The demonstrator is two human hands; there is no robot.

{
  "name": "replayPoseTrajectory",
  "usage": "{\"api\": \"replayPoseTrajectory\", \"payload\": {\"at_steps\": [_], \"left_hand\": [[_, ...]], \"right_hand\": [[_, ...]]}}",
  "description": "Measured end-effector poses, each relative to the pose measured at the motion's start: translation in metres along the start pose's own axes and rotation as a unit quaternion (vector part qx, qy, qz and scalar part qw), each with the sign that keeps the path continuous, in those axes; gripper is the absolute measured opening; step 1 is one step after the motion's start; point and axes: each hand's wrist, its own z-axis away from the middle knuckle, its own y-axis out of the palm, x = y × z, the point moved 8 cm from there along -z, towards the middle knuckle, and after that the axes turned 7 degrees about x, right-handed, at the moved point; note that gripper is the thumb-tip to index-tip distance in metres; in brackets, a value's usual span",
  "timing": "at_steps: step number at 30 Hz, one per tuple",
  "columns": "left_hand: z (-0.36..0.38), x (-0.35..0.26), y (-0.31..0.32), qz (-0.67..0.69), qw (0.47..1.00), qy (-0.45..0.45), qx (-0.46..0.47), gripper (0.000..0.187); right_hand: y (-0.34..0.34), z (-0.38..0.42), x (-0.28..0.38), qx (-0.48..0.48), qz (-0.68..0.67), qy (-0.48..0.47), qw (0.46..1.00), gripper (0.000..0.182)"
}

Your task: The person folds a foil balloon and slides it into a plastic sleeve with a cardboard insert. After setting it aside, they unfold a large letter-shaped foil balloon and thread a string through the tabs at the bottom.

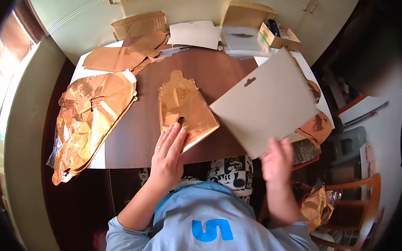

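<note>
My left hand [167, 158] lies flat, fingers stretched out, on the lower part of a folded copper-gold foil balloon [182, 99] in the middle of the table. That balloon has a rounded tip at the far end and small tabs along its edges. In my right hand [277, 162], slightly blurred, is the near corner of a grey cardboard sheet [269, 106] with a hanging slot. The sheet is tilted over the right side of the table, its left corner close to the folded balloon.
Crumpled foil balloons [96, 105] cover the table's left edge, with flatter ones [117, 58] behind. At the back stand a white sheet [195, 34], a clear plastic box [243, 40] and a small carton [280, 38]. A wooden chair [368, 209] is at right, with crumpled foil [318, 208] beside it.
</note>
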Motion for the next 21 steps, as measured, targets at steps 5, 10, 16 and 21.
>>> {"api": "replayPoseTrajectory", "payload": {"at_steps": [5, 10, 16, 21], "left_hand": [[-0.023, -0.006, -0.010, -0.035, 0.999, -0.026, -0.029, 0.044], [-0.035, 0.006, -0.024, -0.054, 0.996, -0.038, -0.055, 0.041], [-0.032, -0.023, 0.019, -0.112, 0.992, 0.046, 0.021, 0.044], [0.006, -0.033, 0.060, -0.088, 0.980, 0.077, 0.162, 0.045]], "right_hand": [[0.035, 0.038, -0.054, -0.022, -0.146, 0.124, 0.981, 0.035], [0.014, 0.056, -0.046, -0.040, -0.104, 0.106, 0.988, 0.034], [0.049, 0.088, -0.084, 0.043, -0.171, 0.244, 0.954, 0.030], [0.076, 0.091, -0.112, 0.068, -0.235, 0.279, 0.929, 0.029]]}}
